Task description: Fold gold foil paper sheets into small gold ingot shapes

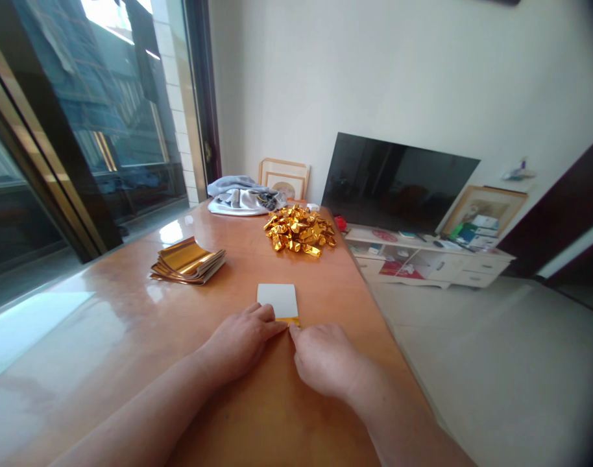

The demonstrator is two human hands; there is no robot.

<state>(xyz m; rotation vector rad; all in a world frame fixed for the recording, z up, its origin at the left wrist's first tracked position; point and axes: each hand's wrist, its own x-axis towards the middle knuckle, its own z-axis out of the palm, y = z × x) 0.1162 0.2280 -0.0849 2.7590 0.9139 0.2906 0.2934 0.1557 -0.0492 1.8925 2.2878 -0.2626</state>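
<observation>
A sheet of gold foil paper (278, 299) lies on the table with its white side up. Its near edge is folded over, so a narrow gold strip shows there. My left hand (241, 338) has its fingers closed on the left part of this fold. From the right, my right hand (326, 358) presses the fold with its index finger, the other fingers curled under. The fingertips of both hands almost meet at the strip. Parts of the near edge are hidden under them.
Left of the sheet sits a stack of gold foil papers (188, 261). Farther back is a heap of folded gold foil pieces (299, 230), with a bundle of grey cloth (242, 198) behind it. The glossy table (126, 337) ends at the right, beside a low TV cabinet (427, 259).
</observation>
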